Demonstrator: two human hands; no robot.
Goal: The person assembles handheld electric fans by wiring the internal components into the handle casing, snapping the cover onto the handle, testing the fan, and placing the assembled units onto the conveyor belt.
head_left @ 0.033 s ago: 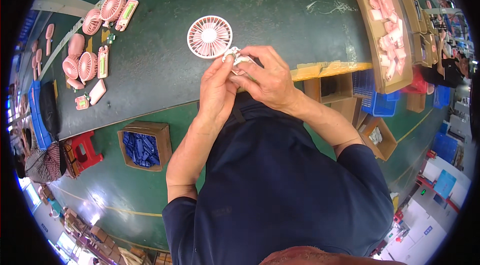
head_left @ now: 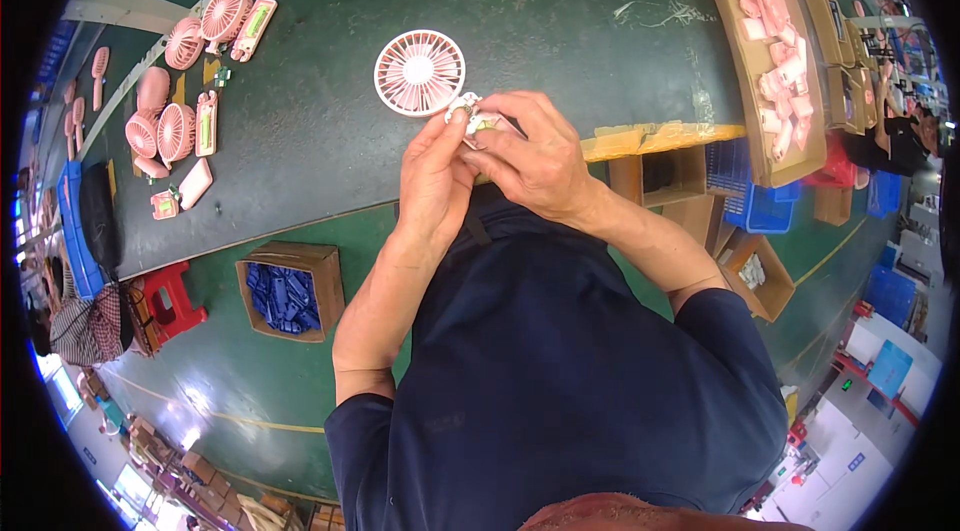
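A small handheld fan with a pale pink round grille lies face up at the front of the green table. Its neck end, with small white parts, reaches into my hands. My left hand pinches this end between thumb and fingers. From the right, my right hand closes its fingers on the fan's handle, where a bit of green shows inside the pink shell. The fingers cover most of the handle.
At the left lie several pink fan heads and open handle shells. A cardboard tray of pink parts stands at the right. Below the table are a carton of blue parts, a red stool and a blue crate.
The right fingers have shifted slightly on the handle, and more of the green inside the shell shows. The fan head has hardly moved.
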